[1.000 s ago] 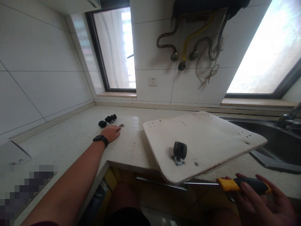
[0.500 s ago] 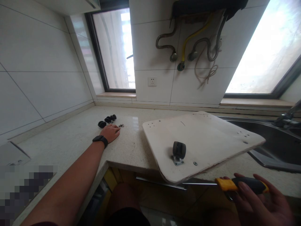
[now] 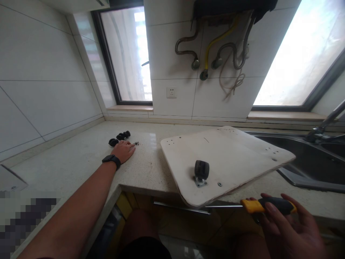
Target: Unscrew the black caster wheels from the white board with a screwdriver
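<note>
My left hand (image 3: 124,151) reaches over the counter, fingertips down at the edge of a small pile of dark screws (image 3: 136,143). Its fingers are drawn together; what is between them is too small to make out. Just behind it lie several black caster wheels (image 3: 123,135). My right hand (image 3: 292,225) is closed round the orange and black handle of a screwdriver (image 3: 252,206). The shaft points left, along the front edge of a white board (image 3: 226,154). On the board's near corner stands a caster (image 3: 201,170), wheel up, its metal plate against the surface.
The board rests on the pale stone counter (image 3: 145,169), its near corner jutting past the front edge. A steel sink (image 3: 304,185) with a faucet (image 3: 314,135) is at right. Below the counter shows a drawer handle (image 3: 183,208). Hoses (image 3: 207,50) hang on the tiled wall.
The whole view has shifted slightly, so everything sits a little further left. My left hand stays at the screws, and my right hand keeps hold of the screwdriver.
</note>
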Demonstrator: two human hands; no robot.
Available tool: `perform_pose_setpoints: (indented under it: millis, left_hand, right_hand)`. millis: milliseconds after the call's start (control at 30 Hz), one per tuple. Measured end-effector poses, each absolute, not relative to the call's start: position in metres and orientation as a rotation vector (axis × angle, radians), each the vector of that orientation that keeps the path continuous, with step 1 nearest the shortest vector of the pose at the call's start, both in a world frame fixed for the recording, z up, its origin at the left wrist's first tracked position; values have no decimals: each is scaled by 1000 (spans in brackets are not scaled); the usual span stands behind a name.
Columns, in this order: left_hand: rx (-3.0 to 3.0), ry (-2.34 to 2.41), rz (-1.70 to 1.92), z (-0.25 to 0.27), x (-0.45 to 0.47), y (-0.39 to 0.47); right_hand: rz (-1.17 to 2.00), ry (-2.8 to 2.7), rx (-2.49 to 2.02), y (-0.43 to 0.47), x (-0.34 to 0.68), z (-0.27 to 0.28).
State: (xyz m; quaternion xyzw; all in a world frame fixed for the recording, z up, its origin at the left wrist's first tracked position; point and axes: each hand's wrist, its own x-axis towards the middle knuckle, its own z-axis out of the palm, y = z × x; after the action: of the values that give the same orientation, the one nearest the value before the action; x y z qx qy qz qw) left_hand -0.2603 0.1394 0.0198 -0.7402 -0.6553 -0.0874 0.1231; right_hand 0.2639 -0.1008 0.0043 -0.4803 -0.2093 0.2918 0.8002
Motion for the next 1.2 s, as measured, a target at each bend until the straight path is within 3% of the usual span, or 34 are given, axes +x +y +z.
perform_pose_setpoints:
  millis: [500, 600, 933, 1067, 1200]
  left_hand:
    - [-2552, -1525, -392, 109, -141, 76]
    - [-2569, -1388, -512, 114, -120, 59]
    - [-2431, -1672, -414, 123, -107, 37]
    - [-2569, -1469, -585, 130, -97, 20]
    - [-2625, -1418, -430, 139, -82, -2]
  right_hand:
    - [549, -491, -1118, -104, 262, 28]
    - [561, -491, -1107, -106, 263, 30]
    - [563, -540, -1081, -116, 272, 28]
    - [556, -547, -1103, -120, 273, 31]
    - [513, -576, -1126, -125, 273, 36]
